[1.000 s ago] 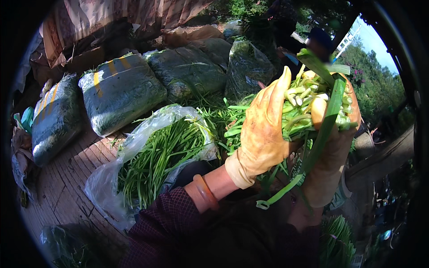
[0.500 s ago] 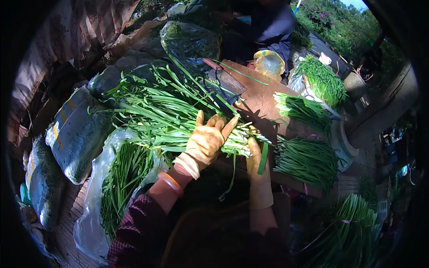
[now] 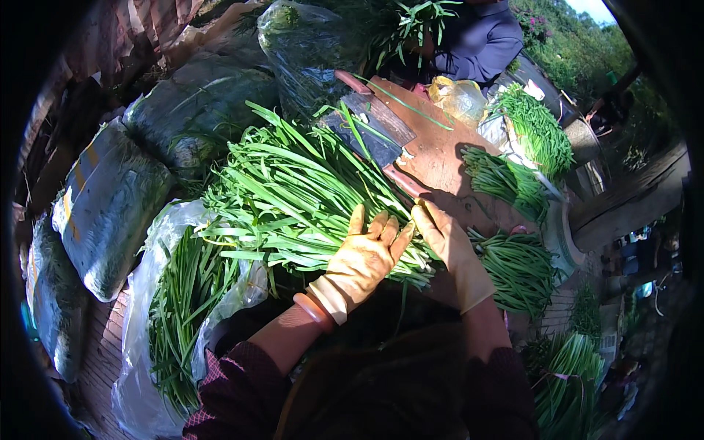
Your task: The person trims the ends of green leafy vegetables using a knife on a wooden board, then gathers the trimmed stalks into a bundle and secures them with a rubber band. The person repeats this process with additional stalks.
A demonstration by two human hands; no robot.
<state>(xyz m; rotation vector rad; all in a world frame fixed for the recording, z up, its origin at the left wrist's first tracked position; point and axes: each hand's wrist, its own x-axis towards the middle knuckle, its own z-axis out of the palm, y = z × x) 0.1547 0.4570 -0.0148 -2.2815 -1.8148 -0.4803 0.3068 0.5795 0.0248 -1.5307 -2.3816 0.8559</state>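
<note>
A loose heap of garlic chives (image 3: 286,198) lies before me, its leaves fanned toward the left and its pale cut ends toward the right. My left hand (image 3: 361,260), in a tan rubber glove, rests flat across the stems with its fingers spread. At the stem ends my right hand (image 3: 449,246), gloved too, has its fingers pinched together on some chives; its thumb is partly hidden. Just beyond the fingertips is a reddish handle (image 3: 405,180), next to a dark flat blade (image 3: 364,136) on the brown board (image 3: 440,172).
Chive bunches (image 3: 517,275) line the right side, with a tied bundle (image 3: 565,381) lower down. An open plastic bag of chives (image 3: 180,308) stands at left, beside several stuffed bags (image 3: 110,205). Across the board, a person in a dark sleeve (image 3: 480,44) sits near leafy greens (image 3: 422,22).
My right hand has come up from beside the stem ends, its fingers now over them. My left hand still lies on the chives. Greens have appeared by the other person; the view has shifted.
</note>
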